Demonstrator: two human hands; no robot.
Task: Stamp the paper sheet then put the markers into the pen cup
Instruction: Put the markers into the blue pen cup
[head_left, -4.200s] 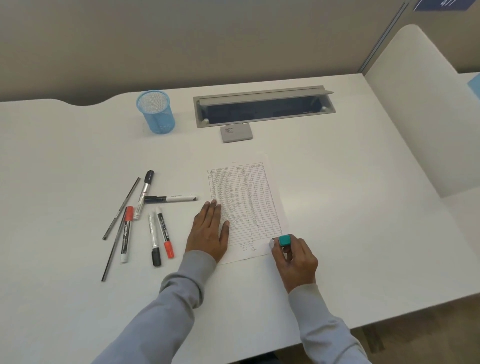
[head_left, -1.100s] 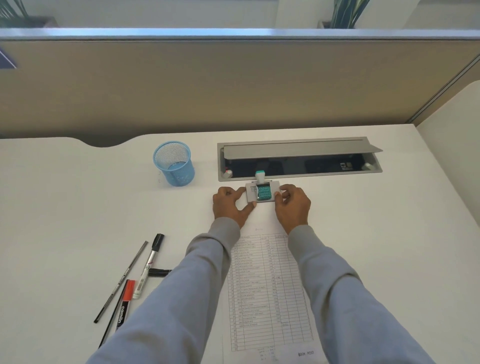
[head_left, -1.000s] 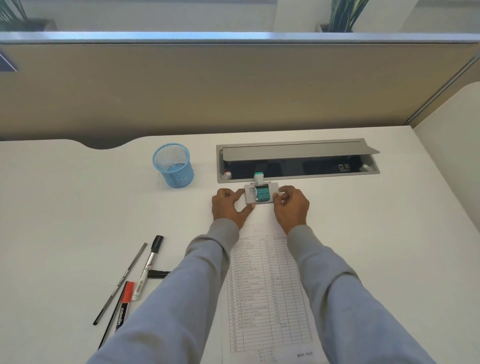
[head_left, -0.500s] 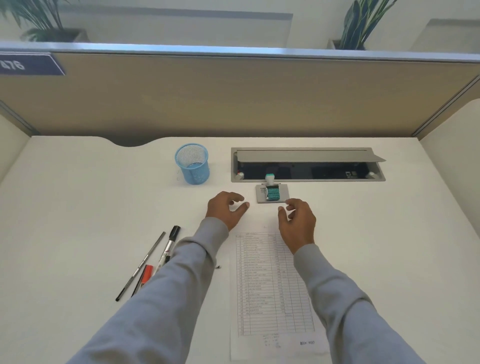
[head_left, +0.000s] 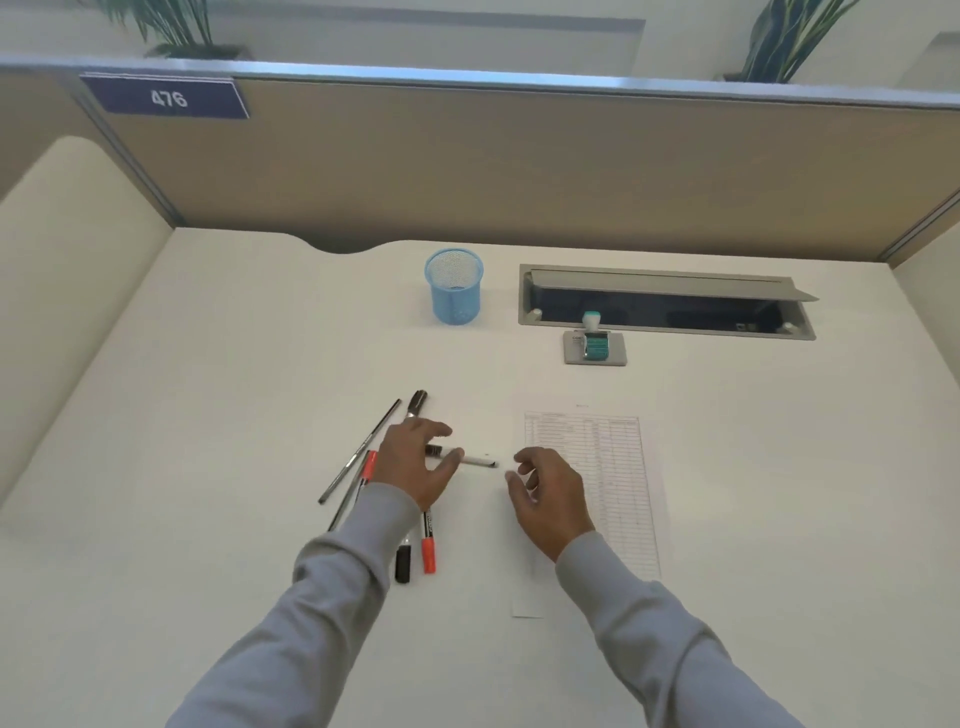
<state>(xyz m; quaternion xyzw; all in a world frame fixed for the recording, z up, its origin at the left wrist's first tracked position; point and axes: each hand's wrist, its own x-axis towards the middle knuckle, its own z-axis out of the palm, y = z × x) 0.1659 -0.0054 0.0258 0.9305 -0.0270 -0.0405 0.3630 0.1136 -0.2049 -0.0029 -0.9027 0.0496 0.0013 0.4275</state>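
The printed paper sheet (head_left: 613, 483) lies flat on the white desk, right of centre. The teal stamp (head_left: 594, 340) rests on its grey ink pad (head_left: 618, 353) near the cable tray. Several markers and pens lie left of the sheet, among them a white marker (head_left: 480, 460), a red-capped marker (head_left: 428, 551) and a black-capped marker (head_left: 403, 564). My left hand (head_left: 415, 465) hovers over this group, fingers spread, thumb at the white marker, holding nothing. My right hand (head_left: 550, 499) hangs open by the sheet's left edge. The blue mesh pen cup (head_left: 454, 288) stands at the back.
An open grey cable tray (head_left: 665, 304) is set into the desk at the back right. Two thin dark pens (head_left: 363, 449) lie slanted on the left. A tan partition (head_left: 519, 166) closes off the back, cream panels the sides.
Both hands let go of the stamp on its pad and drew back toward me. The left hand moved left over the markers. The view shifted left.
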